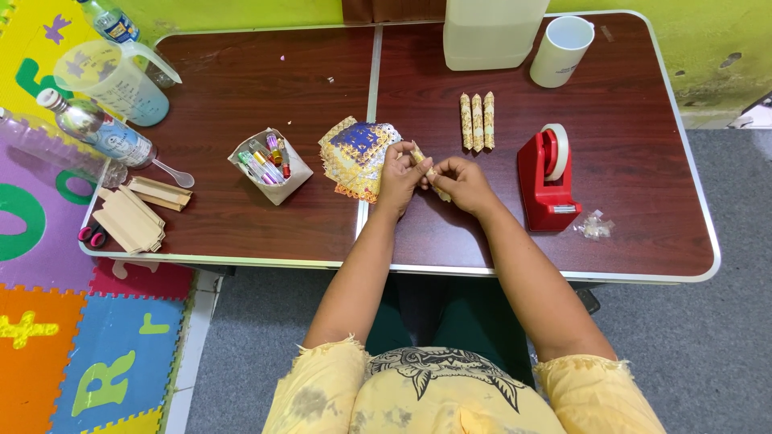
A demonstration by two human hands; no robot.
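Both hands meet over the middle of the brown table, just right of its centre seam; the left hand and the right hand pinch a small paper roll between their fingertips, the left at its far end, the right at its near end; the roll lies slanted and looks patterned in gold, though it is too small to tell more; both grips are narrow and closed on it.

Just left of the left hand, touching it, lies a stack of patterned paper squares in blue and gold; further left stands a small paper box of markers; near the left edge lie wooden sticks, a plastic spoon, a bottle on its side and a measuring jug.

Far of the hands, three finished paper rolls lie side by side, upright to the view; right of the hands stands a red tape dispenser, with a crumpled bit of clear tape beside it; at the far edge stand a white cup and a pale plastic container; a coloured foam mat covers the floor on the left.
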